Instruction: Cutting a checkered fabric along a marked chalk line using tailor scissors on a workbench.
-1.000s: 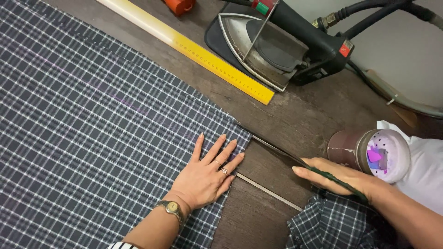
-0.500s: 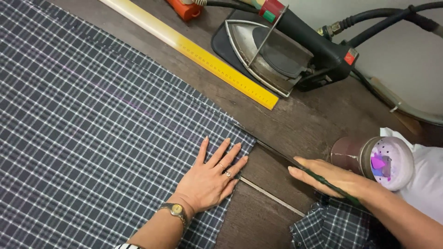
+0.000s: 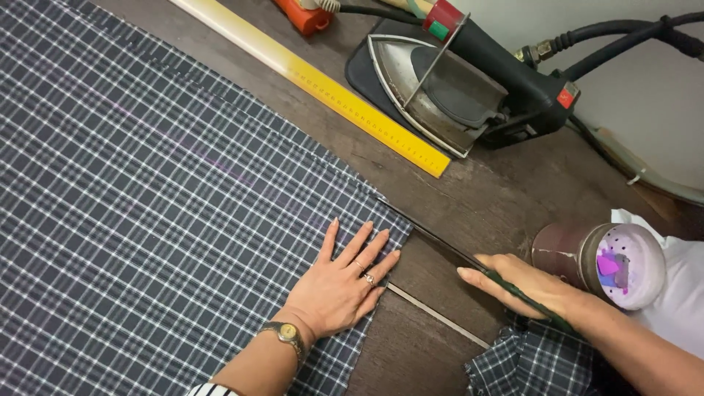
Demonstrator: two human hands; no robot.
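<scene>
Left hand (image 3: 339, 282): flat, fingers spread, pressing down on plaid fabric (image 3: 147, 220) at its right edge. Right hand (image 3: 524, 286): closed round handle of long dark scissors (image 3: 440, 246), just right of fabric edge; blades run along that edge, tips touching fabric's upper right corner. Open or closed blades: cannot tell. Beyond fabric, up and right: yellow ruler (image 3: 352, 103), then steam iron (image 3: 455, 88) on dark pad. Right of scissors: round jar (image 3: 601, 264) on its side. Below right hand: plaid offcut (image 3: 528, 363).
</scene>
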